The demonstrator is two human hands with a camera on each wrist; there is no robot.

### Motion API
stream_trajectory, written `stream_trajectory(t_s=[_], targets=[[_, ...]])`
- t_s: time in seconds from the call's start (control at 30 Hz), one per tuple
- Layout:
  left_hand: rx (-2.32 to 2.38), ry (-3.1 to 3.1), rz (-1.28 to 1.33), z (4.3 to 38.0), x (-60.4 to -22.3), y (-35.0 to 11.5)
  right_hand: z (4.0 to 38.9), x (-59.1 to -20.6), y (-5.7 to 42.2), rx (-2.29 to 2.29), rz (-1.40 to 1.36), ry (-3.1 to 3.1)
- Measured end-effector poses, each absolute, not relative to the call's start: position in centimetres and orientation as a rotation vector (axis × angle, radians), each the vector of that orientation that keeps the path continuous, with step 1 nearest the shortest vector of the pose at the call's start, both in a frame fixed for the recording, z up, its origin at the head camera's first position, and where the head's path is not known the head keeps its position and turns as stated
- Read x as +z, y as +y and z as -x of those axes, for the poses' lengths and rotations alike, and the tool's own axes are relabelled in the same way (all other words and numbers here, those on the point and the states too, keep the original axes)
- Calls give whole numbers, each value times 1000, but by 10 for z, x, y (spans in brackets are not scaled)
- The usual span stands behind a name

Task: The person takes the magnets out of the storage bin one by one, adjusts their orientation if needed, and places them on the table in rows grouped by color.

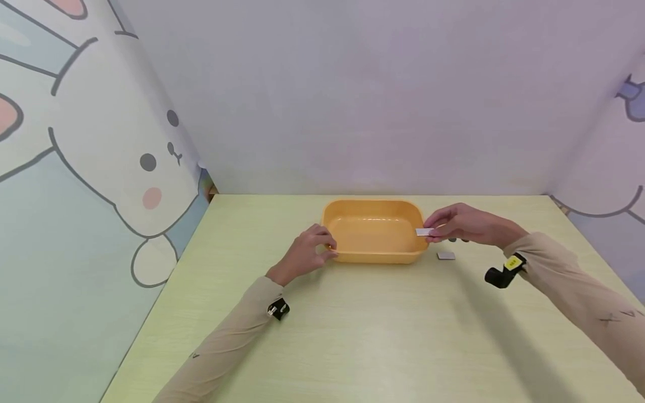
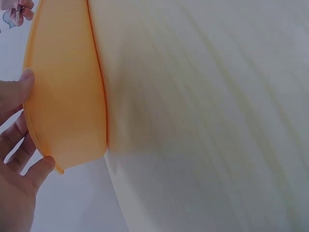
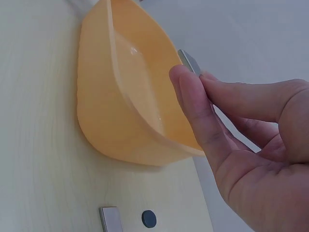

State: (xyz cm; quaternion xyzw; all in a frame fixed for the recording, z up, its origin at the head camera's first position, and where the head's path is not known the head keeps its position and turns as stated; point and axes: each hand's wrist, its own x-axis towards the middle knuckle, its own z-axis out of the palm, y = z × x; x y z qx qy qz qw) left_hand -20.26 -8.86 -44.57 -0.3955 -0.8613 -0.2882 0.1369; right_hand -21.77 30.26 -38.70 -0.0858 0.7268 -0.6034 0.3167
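An orange plastic basin stands on the table, its front wall showing in the left wrist view. My left hand holds its left end by the rim, the thumb and fingers curled over the edge. Above the right end of the basin, my right hand pinches a thin, flat rectangular piece between thumb and fingers. That piece looks silvery grey in the right wrist view, partly hidden by the fingertips. A similar flat rectangular piece lies on the table, just right of the basin.
Small dark round discs lie beneath the right hand, partly covered by it; one disc shows near the loose flat piece. The pale wooden table meets a plain wall at the back. Rabbit-patterned panels flank it.
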Motion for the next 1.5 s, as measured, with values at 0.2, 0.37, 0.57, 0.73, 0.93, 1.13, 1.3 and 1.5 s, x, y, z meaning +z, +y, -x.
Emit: stream_trajectory(t_s=[0.2,0.37,0.57,0.73,0.93,1.13,1.3,1.5], targets=[[-832,-2481,1151,204,-447,-89,217,-389,316,-1573,215,1933],[-829,-2486,1150,204,-447,-89,215,-389,328,-1570,208,1930],[-832,-2477,1153,203,-444,-89,211,-388,339,-1588,216,1927],[-840,-2472,1161,202,-443,-90,207,-388,349,-1604,199,1901],[-839,-2488,1157,201,-443,-90,203,-394,362,-1660,180,1886],[-845,-2501,1149,202,-443,-90,199,-402,375,-1722,144,1867],[-846,-2502,1150,202,-443,-90,194,-404,384,-1793,155,1808],[-845,-2485,1158,203,-444,-90,189,-407,396,-1882,121,1725]])
